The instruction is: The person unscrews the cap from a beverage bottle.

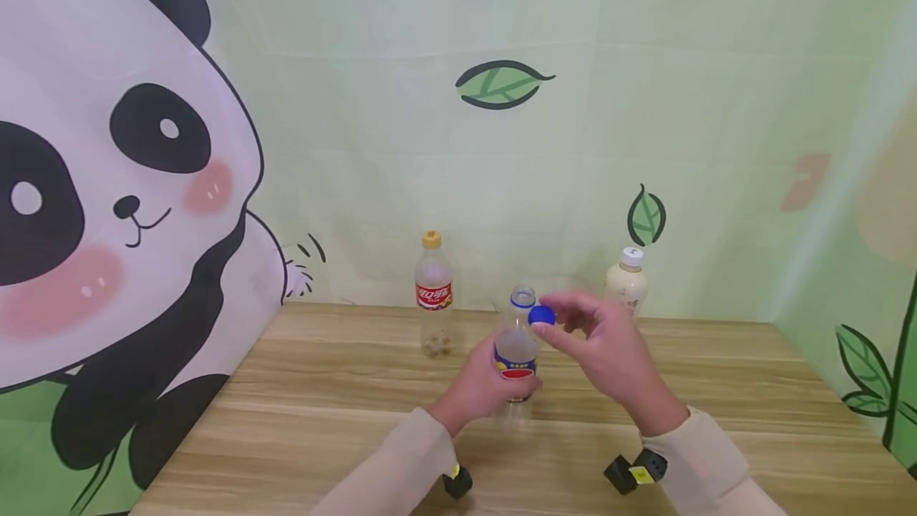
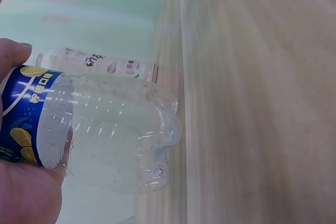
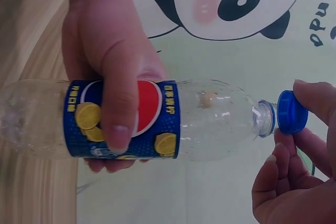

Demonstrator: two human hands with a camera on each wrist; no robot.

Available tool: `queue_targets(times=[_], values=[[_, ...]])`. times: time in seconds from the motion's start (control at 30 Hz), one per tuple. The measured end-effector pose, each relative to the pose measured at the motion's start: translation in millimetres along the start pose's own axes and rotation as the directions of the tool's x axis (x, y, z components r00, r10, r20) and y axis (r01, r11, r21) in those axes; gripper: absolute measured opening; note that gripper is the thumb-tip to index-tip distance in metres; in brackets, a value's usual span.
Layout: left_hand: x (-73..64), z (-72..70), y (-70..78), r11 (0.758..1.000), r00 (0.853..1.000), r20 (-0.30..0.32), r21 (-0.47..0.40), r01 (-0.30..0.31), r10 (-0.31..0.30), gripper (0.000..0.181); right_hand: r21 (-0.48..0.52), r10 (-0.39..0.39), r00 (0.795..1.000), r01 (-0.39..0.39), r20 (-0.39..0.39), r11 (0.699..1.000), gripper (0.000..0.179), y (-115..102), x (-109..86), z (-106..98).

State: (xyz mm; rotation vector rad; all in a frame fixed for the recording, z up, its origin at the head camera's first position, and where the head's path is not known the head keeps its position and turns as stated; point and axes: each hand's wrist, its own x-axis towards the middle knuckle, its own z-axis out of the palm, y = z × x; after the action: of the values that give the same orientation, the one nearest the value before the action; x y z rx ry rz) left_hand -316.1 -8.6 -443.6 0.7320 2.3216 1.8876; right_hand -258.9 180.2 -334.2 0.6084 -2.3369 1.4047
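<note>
Bottle (image 1: 514,333), clear-walled, is being held just right of centre in the lower half of the head view, long axis close to upright, open mouth (image 1: 524,293) at the top. Its blue label (image 1: 517,363) is being gripped by the left hand (image 1: 487,382), fingers clamped round it, well below the neck.

Over to the right, and the blue cap (image 1: 542,315) is being pinched by the right hand (image 1: 609,341), fingers clamped on its edge! That narrow gap is being watched closely: the cap is being held just right of the mouth and slightly lower in the frame. Whether the rim is being touched cannot be told.

In the right wrist view, the bottle is being shown lengthwise from the left edge past centre, with the cap being held at centre right, roughly in line with the long axis, a touch tilted. Of the two hands, the mouth is being attended more nearly by the right.

Lower down, whether the base is being carried by the surface (image 1: 322,388) cannot be told. Behind, a yellow-capped bottle (image 1: 434,297) is being shown left of centre, while a white-capped bottle (image 1: 626,281) is being partly hidden by the right hand.
</note>
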Motion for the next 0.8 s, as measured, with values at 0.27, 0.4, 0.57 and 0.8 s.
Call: queue_targets(times=[0.27, 0.4, 0.57, 0.8], values=[[12.4, -3.1, -4.3, 0.999, 0.999, 0.034, -0.039, -0.004, 0.005, 0.06, -0.033, 0.05, 0.998, -0.048, 0.05, 0.998, 0.031, 16, -6.8, 2], [19.8, -5.8, -6.4, 0.999, 0.999, 0.046, -0.046, -0.02, 0.023, 0.06, -0.006, 0.075, 0.994, -0.075, 0.078, 0.997, 0.032, 28, -10.6, 2], [29.1, -7.8, -5.0, 1.0, 0.999, 0.031, 0.011, -0.008, 0.008, 0.061, 0.057, 0.078, 0.989, -0.086, 0.13, 0.995, 0.032, 47, -11.8, 5], [44.6, -7.3, -4.1, 0.997, 1.0, -0.011, 0.081, -0.007, 0.008, 0.062, 0.089, 0.079, 0.975, -0.099, 0.207, 0.991, 0.03, 72, -14.9, 11]])
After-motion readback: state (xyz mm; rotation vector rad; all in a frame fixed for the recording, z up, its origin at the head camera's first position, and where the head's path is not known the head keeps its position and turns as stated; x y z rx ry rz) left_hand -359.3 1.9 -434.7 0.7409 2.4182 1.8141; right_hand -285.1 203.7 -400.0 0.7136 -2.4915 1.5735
